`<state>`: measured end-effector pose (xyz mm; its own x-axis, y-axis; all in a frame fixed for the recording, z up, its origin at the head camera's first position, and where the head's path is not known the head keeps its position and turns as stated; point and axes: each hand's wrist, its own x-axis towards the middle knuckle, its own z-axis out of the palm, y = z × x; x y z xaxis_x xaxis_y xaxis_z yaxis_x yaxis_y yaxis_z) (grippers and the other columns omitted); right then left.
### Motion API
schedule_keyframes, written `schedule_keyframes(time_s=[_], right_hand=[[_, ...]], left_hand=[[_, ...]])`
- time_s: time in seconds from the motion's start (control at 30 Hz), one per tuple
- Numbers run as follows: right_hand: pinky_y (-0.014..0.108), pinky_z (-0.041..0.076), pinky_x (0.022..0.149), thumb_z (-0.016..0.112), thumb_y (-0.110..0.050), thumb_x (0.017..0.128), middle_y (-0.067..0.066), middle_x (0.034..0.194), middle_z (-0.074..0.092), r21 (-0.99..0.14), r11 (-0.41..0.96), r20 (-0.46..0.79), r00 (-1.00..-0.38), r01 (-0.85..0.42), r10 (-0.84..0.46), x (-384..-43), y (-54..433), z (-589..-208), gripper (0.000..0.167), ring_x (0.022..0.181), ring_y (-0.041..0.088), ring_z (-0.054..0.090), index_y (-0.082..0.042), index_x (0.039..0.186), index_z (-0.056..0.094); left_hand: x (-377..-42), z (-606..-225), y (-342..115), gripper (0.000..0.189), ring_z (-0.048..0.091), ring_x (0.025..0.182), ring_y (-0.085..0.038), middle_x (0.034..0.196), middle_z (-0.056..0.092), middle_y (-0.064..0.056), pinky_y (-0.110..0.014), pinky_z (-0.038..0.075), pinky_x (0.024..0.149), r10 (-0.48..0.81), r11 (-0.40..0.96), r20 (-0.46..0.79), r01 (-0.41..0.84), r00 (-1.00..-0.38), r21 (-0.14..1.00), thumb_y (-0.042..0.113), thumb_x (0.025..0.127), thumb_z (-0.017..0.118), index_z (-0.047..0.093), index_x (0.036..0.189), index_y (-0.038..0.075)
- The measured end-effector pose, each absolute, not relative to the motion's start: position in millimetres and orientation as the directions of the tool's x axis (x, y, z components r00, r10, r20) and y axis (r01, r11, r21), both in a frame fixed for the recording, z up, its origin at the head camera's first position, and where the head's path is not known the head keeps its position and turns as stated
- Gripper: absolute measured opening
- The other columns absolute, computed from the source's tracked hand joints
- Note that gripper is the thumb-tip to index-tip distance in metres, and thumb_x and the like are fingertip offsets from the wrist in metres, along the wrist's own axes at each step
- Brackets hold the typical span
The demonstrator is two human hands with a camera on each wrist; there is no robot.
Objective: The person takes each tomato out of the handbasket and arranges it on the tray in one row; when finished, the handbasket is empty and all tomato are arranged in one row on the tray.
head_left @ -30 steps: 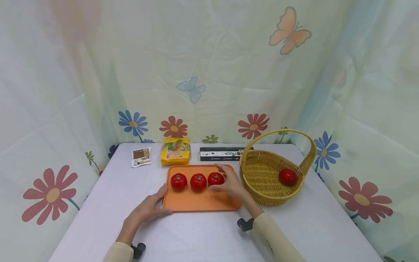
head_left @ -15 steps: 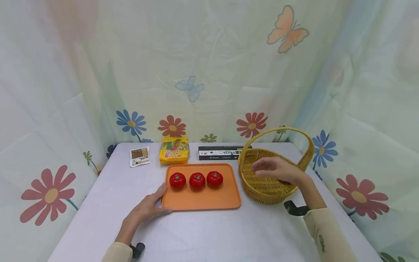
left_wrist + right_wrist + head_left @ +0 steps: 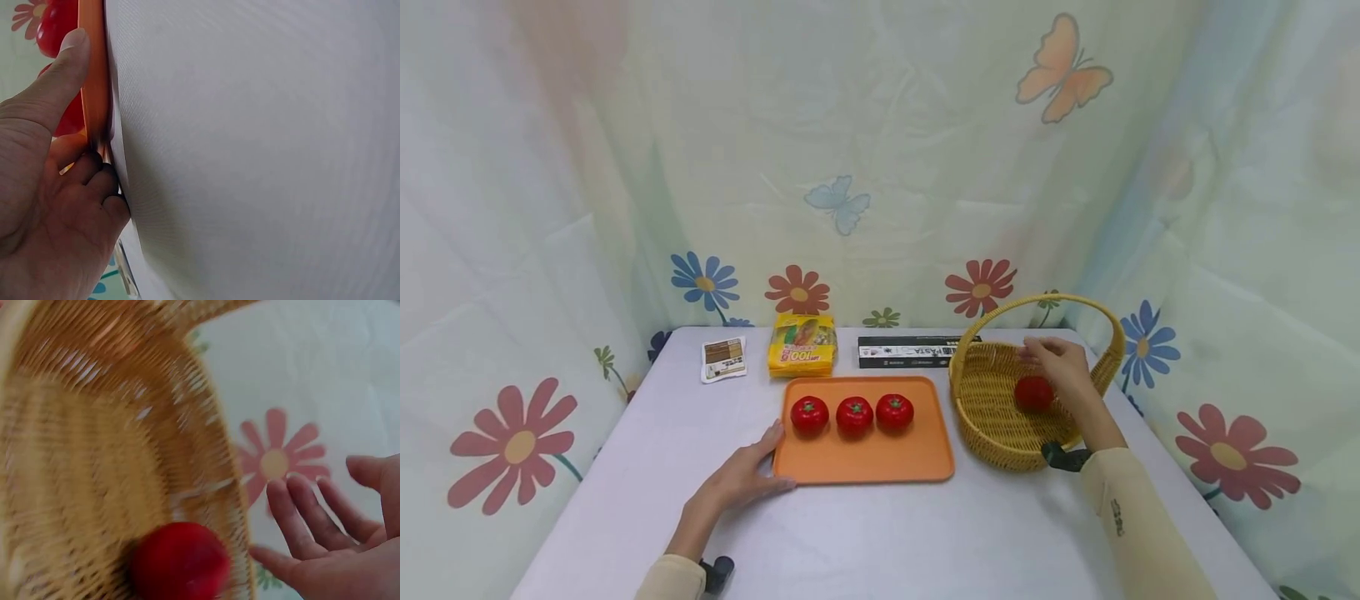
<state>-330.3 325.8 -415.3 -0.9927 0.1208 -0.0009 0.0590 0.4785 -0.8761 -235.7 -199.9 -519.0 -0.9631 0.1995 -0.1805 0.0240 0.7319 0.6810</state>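
Note:
My left hand [image 3: 741, 477] grips the near left corner of an orange tray [image 3: 865, 463]. In the left wrist view the thumb lies on the tray's rim and the other fingers curl at its side. Three red tomatoes [image 3: 854, 416] sit in a row on the tray. My right hand [image 3: 1063, 375] hovers over the right side of a wicker basket [image 3: 1000, 454] with loosely bent fingers. In the right wrist view that hand holds nothing, and a red tomato [image 3: 181, 562], its surface blurred, lies in the basket near the wall, apart from the fingers.
Behind the tray stand a yellow food packet [image 3: 802, 346] and a black-and-white pasta box [image 3: 904, 352], partly behind the basket. A small brown-and-white sachet [image 3: 724, 360] lies at the back left. The basket's tall handle [image 3: 1037, 302] arches over it. Floral cloth surrounds the table.
My right hand has gone from beside the right tomato on the tray across to the basket. The basket's tomato now sits farther left. My left hand keeps its place.

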Motion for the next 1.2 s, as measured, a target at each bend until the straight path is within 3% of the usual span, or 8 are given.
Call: schedule_keyframes(time_s=[0.1, 0.3, 0.53, 0.77, 1.2], right_hand=[[0.057, 0.041, 0.124, 0.052, -0.058, 0.110, 0.027, 0.146, 0.064, -0.894, 0.448, 0.045, -0.995, 0.002, 0.094, -334.3, 318.1, -409.3, 0.072, 0.137, 0.039, 0.061, 0.000, 0.152, 0.056], [0.057, 0.042, 0.123, 0.062, -0.045, 0.110, 0.029, 0.151, 0.059, -0.880, 0.475, 0.067, -0.995, -0.026, 0.070, -342.6, 312.9, -415.7, 0.064, 0.139, 0.042, 0.056, 0.003, 0.152, 0.056], [0.061, 0.042, 0.122, 0.074, -0.024, 0.106, 0.033, 0.153, 0.054, -0.840, 0.542, -0.026, -0.999, 0.009, -0.023, -354.6, 312.8, -436.9, 0.060, 0.143, 0.049, 0.051, 0.008, 0.151, 0.053], [0.061, 0.045, 0.120, 0.079, -0.019, 0.101, 0.033, 0.153, 0.053, -0.787, 0.613, -0.125, -0.991, 0.071, -0.047, -371.0, 313.7, -458.2, 0.062, 0.140, 0.048, 0.051, 0.006, 0.151, 0.054], [0.060, 0.049, 0.116, 0.083, -0.012, 0.096, 0.033, 0.151, 0.055, -0.741, 0.664, -0.175, -0.984, 0.103, -0.044, -373.9, 315.4, -461.3, 0.062, 0.133, 0.049, 0.052, 0.004, 0.150, 0.057]], left_hand=[[-235.7, -517.8, -199.3, 0.108, 0.027, 0.163, -0.039, 0.177, 0.030, -0.010, -0.065, 0.029, 0.128, 0.194, 0.729, -0.181, 0.019, -0.964, 0.684, 0.041, 0.085, 0.093, 0.032, 0.171, 0.016], [-235.1, -517.7, -198.0, 0.109, 0.027, 0.163, -0.039, 0.176, 0.031, -0.010, -0.066, 0.029, 0.127, 0.194, 0.728, -0.194, 0.009, -0.962, 0.685, 0.041, 0.086, 0.092, 0.029, 0.172, 0.017], [-235.1, -518.2, -197.4, 0.108, 0.028, 0.163, -0.038, 0.176, 0.031, -0.010, -0.065, 0.030, 0.127, 0.201, 0.730, -0.187, 0.020, -0.962, 0.683, 0.041, 0.085, 0.092, 0.031, 0.171, 0.016], [-236.5, -518.7, -198.8, 0.107, 0.027, 0.163, -0.037, 0.177, 0.031, -0.008, -0.063, 0.031, 0.127, 0.195, 0.734, -0.181, 0.021, -0.964, 0.679, 0.041, 0.086, 0.091, 0.031, 0.171, 0.017], [-237.7, -519.2, -199.5, 0.107, 0.027, 0.163, -0.038, 0.177, 0.030, -0.008, -0.065, 0.031, 0.127, 0.193, 0.729, -0.181, 0.017, -0.964, 0.684, 0.041, 0.086, 0.091, 0.030, 0.171, 0.018]])
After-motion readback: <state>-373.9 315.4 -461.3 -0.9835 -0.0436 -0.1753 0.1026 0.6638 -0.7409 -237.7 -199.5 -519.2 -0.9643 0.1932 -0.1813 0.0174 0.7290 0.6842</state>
